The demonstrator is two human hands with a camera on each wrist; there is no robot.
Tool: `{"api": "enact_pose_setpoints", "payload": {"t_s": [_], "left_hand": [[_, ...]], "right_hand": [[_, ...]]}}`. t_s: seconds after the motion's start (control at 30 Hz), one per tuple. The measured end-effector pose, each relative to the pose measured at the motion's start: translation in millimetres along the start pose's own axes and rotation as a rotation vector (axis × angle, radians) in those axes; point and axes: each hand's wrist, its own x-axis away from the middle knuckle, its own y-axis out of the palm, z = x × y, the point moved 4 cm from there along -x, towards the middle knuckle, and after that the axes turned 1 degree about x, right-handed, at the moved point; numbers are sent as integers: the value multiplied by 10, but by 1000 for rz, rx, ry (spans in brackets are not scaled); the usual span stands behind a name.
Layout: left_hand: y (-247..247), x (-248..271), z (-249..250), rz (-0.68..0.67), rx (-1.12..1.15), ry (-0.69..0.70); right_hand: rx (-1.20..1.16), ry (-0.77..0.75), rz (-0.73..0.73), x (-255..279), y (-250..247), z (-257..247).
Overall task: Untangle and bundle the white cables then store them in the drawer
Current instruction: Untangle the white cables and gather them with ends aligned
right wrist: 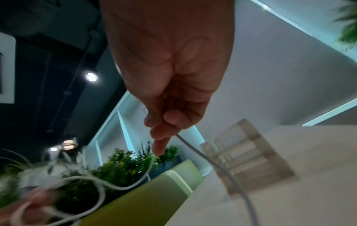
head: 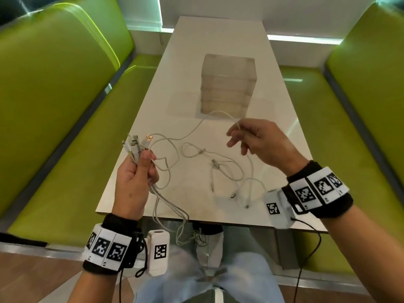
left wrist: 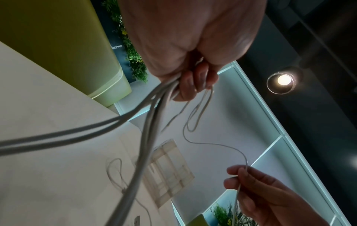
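My left hand (head: 140, 169) grips a bunch of white cables (head: 136, 147) near their plug ends, which stick up above the fist; in the left wrist view the cords (left wrist: 154, 110) stream out below the curled fingers (left wrist: 195, 82). My right hand (head: 244, 136) pinches a single white cable (head: 218, 113) raised above the table; this strand (right wrist: 195, 150) leaves the fingers in the right wrist view. More tangled white cable (head: 227, 173) lies on the table between the hands. A clear drawer unit (head: 227, 84) stands mid-table with its drawers closed.
The white table (head: 218, 40) runs away from me between two green benches (head: 54, 95) (head: 360, 95). Some cable ends (head: 185, 232) hang over the table's near edge above my lap. Plants (right wrist: 123, 165) stand behind a bench.
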Motion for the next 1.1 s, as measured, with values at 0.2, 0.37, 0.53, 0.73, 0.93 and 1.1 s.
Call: {"api": "enact_pose_setpoints", "payload": {"t_s": [0.2, 0.37, 0.53, 0.73, 0.93, 1.1], "left_hand": [[136, 44, -2, -53, -22, -11], [179, 91, 12, -106, -78, -29], [184, 139, -1, -182, -125, -71], [274, 236, -76, -442, -271, -111], [420, 324, -107, -640, -391, -149], [323, 247, -118, -421, -268, -146]], "right_hand": [[-62, 81, -296, 441, 573, 108], [90, 144, -591, 813, 938, 400], [712, 178, -720, 1057, 697, 499], [238, 67, -244, 764, 268, 165], [-133, -28, -268, 717, 648, -105], [-219, 58, -266, 788, 754, 118]]}}
